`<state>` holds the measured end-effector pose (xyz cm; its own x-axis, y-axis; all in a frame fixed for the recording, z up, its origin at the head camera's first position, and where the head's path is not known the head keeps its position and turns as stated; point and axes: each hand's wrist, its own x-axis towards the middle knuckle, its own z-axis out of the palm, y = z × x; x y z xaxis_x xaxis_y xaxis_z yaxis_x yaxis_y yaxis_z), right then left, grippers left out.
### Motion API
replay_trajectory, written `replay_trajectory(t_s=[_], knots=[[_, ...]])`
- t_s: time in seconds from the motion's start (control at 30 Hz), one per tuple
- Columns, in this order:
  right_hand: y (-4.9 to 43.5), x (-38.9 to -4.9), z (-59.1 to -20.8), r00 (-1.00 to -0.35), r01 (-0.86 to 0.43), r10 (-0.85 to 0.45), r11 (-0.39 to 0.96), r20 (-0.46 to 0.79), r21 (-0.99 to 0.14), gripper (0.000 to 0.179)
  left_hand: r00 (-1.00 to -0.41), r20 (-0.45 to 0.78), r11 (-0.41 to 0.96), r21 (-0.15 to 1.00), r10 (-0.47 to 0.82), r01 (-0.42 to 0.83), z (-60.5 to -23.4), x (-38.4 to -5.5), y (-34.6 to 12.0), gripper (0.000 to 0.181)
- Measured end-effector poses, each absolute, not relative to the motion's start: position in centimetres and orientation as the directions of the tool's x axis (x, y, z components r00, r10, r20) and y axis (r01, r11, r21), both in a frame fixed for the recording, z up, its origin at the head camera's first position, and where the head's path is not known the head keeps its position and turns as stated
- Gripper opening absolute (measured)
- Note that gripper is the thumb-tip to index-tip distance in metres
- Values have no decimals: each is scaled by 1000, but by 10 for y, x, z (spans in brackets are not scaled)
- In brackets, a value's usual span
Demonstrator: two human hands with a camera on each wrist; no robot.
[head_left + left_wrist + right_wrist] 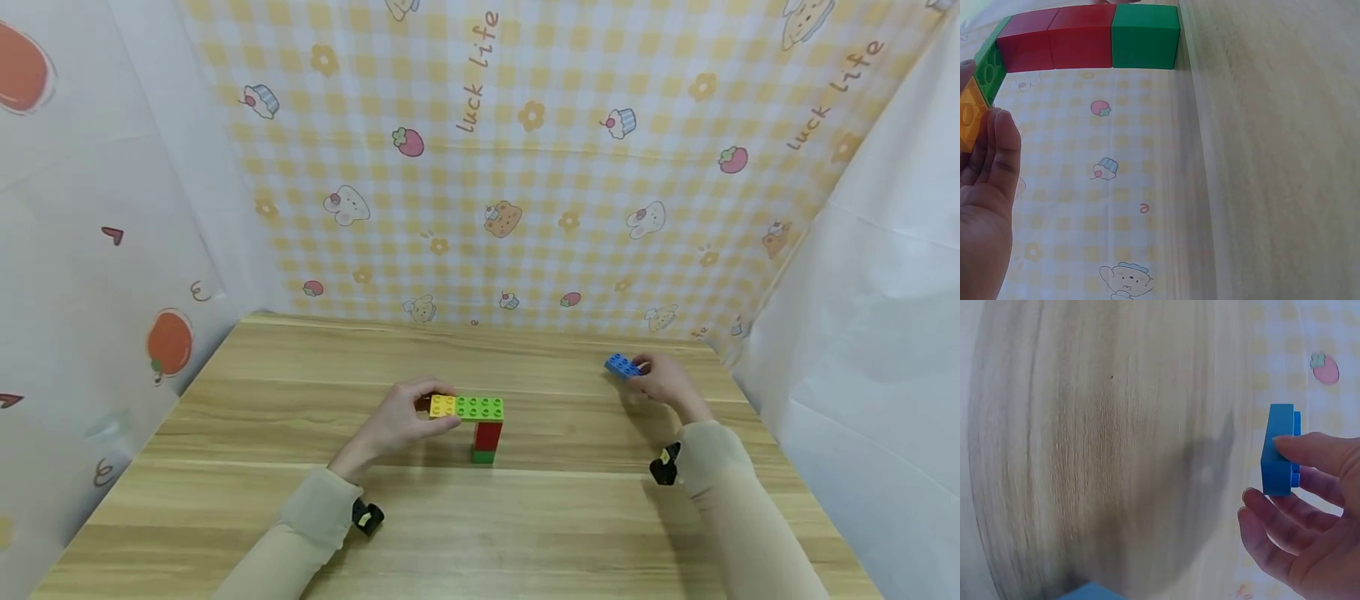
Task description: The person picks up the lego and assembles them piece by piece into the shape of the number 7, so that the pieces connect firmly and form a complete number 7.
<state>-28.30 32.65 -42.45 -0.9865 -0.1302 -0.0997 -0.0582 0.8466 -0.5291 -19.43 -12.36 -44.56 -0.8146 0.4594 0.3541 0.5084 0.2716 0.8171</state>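
Observation:
A small stacked structure of toy building bricks stands mid-table. At its base is a green brick [1145, 36], with red bricks [487, 436] above it and a lime-green brick [480, 407] lying across the top. A yellow brick [442, 405] adjoins the lime one on the left, overhanging the column. My left hand [401, 418] grips this yellow brick between thumb and fingers. Farther back on the right, my right hand [663, 385] pinches a blue brick [1277, 456] by one end. In the right wrist view its studs face the hand, and the brick appears raised off the table.
The wooden table [300, 492] runs back to a yellow-checked cloth [465, 183]. White sheets [862, 275] hang at both sides. At the lower edge of the right wrist view is a blue shape [1092, 592], too cropped to identify.

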Motion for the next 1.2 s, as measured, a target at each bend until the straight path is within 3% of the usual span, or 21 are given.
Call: replay_trajectory(t_s=[0.4, 0.73, 1.2], knots=[[290, -280, -408, -963, -215, -262, 884, -57, -416, 44, -817, 352, 274, 818, 457, 506, -445, -194, -124, 34], [236, -257, -390, -893, -420, -449, 850, -19, -319, 38, -821, 346, 270, 825, 454, 497, -445, -193, -125, 33], [177, -215, -359, -797, -593, -595, 739, 105, -320, 38, -822, 341, 281, 821, 455, 497, -443, -193, -125, 34]])
